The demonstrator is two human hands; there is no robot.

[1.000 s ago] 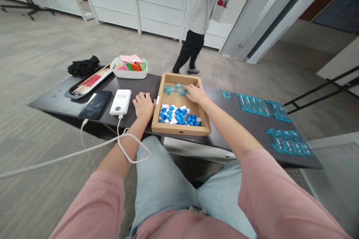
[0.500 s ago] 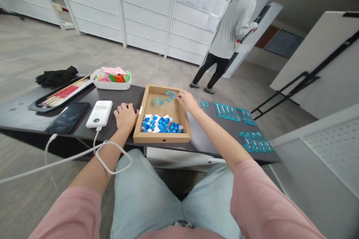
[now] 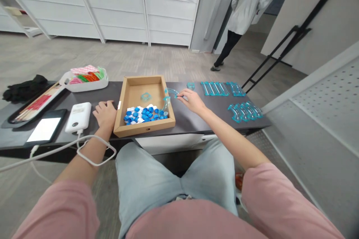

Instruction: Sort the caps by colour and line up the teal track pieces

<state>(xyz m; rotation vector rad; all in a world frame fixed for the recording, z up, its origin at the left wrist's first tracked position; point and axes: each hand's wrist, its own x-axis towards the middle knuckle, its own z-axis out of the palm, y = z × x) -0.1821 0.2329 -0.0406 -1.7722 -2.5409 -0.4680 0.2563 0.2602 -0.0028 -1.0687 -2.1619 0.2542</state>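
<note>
My right hand (image 3: 192,100) pinches one end of a curved clear-and-teal plastic track piece (image 3: 172,91) at the right wall of a shallow cardboard box (image 3: 146,129). A second curved track piece (image 3: 166,103) hangs from its other end over the box, though I cannot tell if they are joined. Inside the box lie a small teal square piece (image 3: 146,96) and a heap of small blue and white plastic pieces (image 3: 146,115). My left hand (image 3: 105,114) rests flat on the tabletop, fingers stretched out, just left of the box and holding nothing.
Straight track pieces (image 3: 214,89), shorter ones (image 3: 236,89) and curved ones (image 3: 245,111) lie sorted at right, near another small teal piece (image 3: 190,85). At left are a cabled power bank (image 3: 78,117), phone (image 3: 46,129), white basket (image 3: 86,86) and stick tray (image 3: 36,102). A person (image 3: 249,3) stands beyond.
My right hand has drawn the track pieces rightward, from over the box to its right wall. My left hand stays on the table. The phone screen has lit up, and the person has moved farther right.
</note>
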